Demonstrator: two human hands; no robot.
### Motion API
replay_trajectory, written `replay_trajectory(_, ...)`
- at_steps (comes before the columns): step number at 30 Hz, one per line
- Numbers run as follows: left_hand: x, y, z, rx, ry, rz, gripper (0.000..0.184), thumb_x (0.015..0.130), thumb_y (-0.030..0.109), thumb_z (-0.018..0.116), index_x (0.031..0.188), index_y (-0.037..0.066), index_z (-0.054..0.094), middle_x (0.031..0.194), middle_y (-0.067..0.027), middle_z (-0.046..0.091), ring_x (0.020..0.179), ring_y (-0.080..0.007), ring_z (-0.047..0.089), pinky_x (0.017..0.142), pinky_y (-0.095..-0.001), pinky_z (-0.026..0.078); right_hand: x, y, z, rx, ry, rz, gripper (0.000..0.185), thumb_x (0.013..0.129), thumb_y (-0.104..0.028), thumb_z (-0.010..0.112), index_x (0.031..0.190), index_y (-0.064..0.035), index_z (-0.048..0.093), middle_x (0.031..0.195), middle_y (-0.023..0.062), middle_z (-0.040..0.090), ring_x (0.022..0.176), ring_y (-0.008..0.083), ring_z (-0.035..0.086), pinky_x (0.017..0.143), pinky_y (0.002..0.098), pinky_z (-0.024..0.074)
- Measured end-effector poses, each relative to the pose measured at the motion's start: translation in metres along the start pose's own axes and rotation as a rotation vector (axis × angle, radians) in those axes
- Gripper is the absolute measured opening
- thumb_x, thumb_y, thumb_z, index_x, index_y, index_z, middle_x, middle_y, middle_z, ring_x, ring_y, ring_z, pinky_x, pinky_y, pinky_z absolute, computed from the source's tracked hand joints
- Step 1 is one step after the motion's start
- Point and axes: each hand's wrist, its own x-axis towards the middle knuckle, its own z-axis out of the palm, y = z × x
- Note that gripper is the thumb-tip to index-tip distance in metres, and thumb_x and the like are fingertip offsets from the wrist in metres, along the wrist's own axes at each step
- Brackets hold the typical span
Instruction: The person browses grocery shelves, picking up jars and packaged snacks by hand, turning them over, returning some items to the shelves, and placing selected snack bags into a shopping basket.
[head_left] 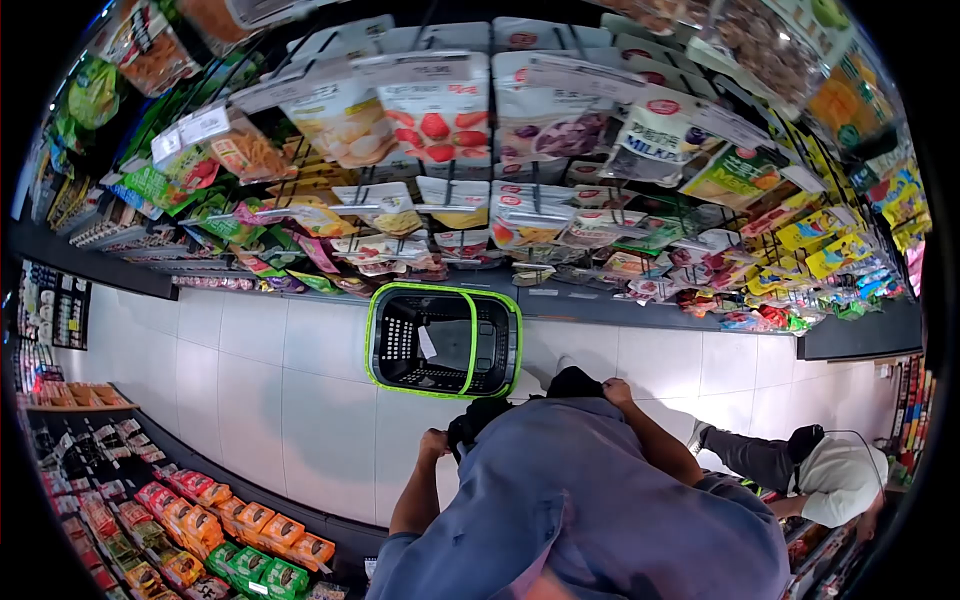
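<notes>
Both arms hang beside the body in a blue-grey shirt. My left hand (pixel 433 443) is beside the dark trouser leg, its fingers curled and too small to make out. On the other side, my right hand (pixel 618 391) rests near the other dark trouser leg, fingers also unclear. A black shopping basket (pixel 400 376) with a bright green rim and handle stands on the floor just ahead of my feet, touched by neither hand. Inside it lies a small white slip (pixel 427 342).
Ahead, a shelf (pixel 575 300) carries hanging snack bags, including a strawberry bag (pixel 436 120). Orange packets (pixel 255 518) and green packets (pixel 262 570) fill a shelf at the lower left. Another person (pixel 835 480) in a white top bends at the right.
</notes>
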Motion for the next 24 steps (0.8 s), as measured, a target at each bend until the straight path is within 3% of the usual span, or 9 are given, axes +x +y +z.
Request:
replay_trajectory(3, -0.005, 0.020, 0.010, 0.154, -0.026, 0.033, 0.028, 0.085, 0.026, 0.053, 0.077, 0.005, 0.069, 0.070, -0.0112, 0.071, 0.062, -0.0233, 0.069, 0.062, -0.0338, 0.056, 0.009, 0.024, -0.006, 0.052, 0.006, -0.029, 0.029, 0.082, -0.028, 0.054, 0.090, -0.0079, 0.073, 0.101, 0.0153, 0.069, 0.099, 0.0343, 0.063, 0.090, 0.0426, 0.0498)
replay_trajectory(5, -0.008, 0.033, 0.023, 0.784, 0.003, 0.273, 0.017, 0.080, 0.020, 0.061, 0.083, 0.006, 0.070, 0.084, -0.0136, 0.072, 0.078, -0.0296, 0.071, 0.070, -0.0378, 0.058, 0.016, 0.041, -0.014, 0.026, -0.001, -0.025, 0.028, 0.082, -0.028, 0.053, 0.090, -0.0092, 0.073, 0.101, 0.0140, 0.069, 0.099, 0.0330, 0.063, 0.090, 0.0421, 0.0499)
replay_trajectory(6, -0.012, 0.044, 0.031, 0.752, -0.021, 0.175, 0.018, 0.074, 0.016, 0.066, 0.089, 0.007, 0.071, 0.094, -0.0170, 0.070, 0.090, -0.0346, 0.069, 0.077, -0.0411, 0.057, 0.021, 0.053, -0.017, 0.027, -0.016, -0.066, 0.028, 0.082, -0.028, 0.053, 0.090, -0.0099, 0.073, 0.102, 0.0127, 0.070, 0.100, 0.0319, 0.063, 0.090, 0.0418, 0.0499)
replay_trajectory(11, -0.036, 0.086, 0.092, 0.705, 0.130, 0.146, 0.026, 0.077, 0.022, 0.065, 0.093, 0.002, 0.069, 0.095, -0.0226, 0.069, 0.095, -0.0355, 0.067, 0.082, -0.0419, 0.055, 0.042, 0.118, -0.033, 0.118, -0.084, -0.082, 0.030, 0.083, -0.029, 0.052, 0.091, -0.0100, 0.073, 0.102, 0.0128, 0.069, 0.099, 0.0325, 0.064, 0.089, 0.0419, 0.0507)
replay_trajectory(13, -0.045, 0.100, 0.122, 0.172, 0.364, -0.161, 0.026, 0.085, 0.023, 0.058, 0.096, 0.004, 0.071, 0.090, -0.0195, 0.070, 0.089, -0.0337, 0.069, 0.074, -0.0391, 0.055, 0.048, 0.142, -0.033, 0.107, -0.080, -0.010, 0.027, 0.082, -0.027, 0.055, 0.093, -0.0113, 0.074, 0.102, 0.0108, 0.070, 0.098, 0.0283, 0.065, 0.088, 0.0366, 0.0512)
replay_trajectory(19, -0.048, 0.105, 0.182, 0.384, 0.295, -0.087, 0.034, 0.083, 0.025, 0.057, 0.092, -0.006, 0.067, 0.093, -0.0280, 0.068, 0.093, -0.0375, 0.068, 0.075, -0.0427, 0.052, 0.054, 0.210, -0.046, 0.175, -0.155, 0.003, 0.032, 0.082, -0.030, 0.052, 0.089, -0.0067, 0.072, 0.100, 0.0181, 0.068, 0.098, 0.0348, 0.064, 0.088, 0.0429, 0.0508)
replay_trajectory(21, -0.061, 0.120, 0.196, 0.180, 0.341, -0.151, 0.034, 0.082, 0.026, 0.058, 0.093, -0.005, 0.068, 0.095, -0.0278, 0.068, 0.094, -0.0384, 0.067, 0.078, -0.0434, 0.052, 0.054, 0.234, -0.047, 0.216, -0.157, 0.025, 0.032, 0.080, -0.032, 0.053, 0.087, -0.0056, 0.071, 0.096, 0.0185, 0.068, 0.095, 0.0363, 0.064, 0.087, 0.0429, 0.0508)
replay_trajectory(23, -0.075, 0.142, 0.200, -0.021, 0.385, -0.206, 0.034, 0.081, 0.026, 0.058, 0.094, -0.003, 0.069, 0.097, -0.0276, 0.067, 0.096, -0.0393, 0.066, 0.080, -0.0441, 0.052, 0.058, 0.255, -0.043, 0.324, -0.173, 0.153, 0.019, 0.082, -0.018, 0.056, 0.081, -0.0047, 0.068, 0.078, 0.0133, 0.069, 0.066, 0.0226, 0.067, 0.060, 0.0386, 0.0563)
replay_trajectory(24, -0.080, 0.153, 0.200, 0.031, 0.345, -0.130, 0.038, 0.082, 0.028, 0.057, 0.097, -0.005, 0.066, 0.098, -0.0289, 0.067, 0.098, -0.0395, 0.066, 0.080, -0.0436, 0.053, 0.054, 0.258, -0.050, 0.326, -0.173, 0.153, 0.019, 0.082, -0.018, 0.056, 0.081, -0.0047, 0.068, 0.078, 0.0133, 0.069, 0.066, 0.0226, 0.067, 0.060, 0.0386, 0.0563)
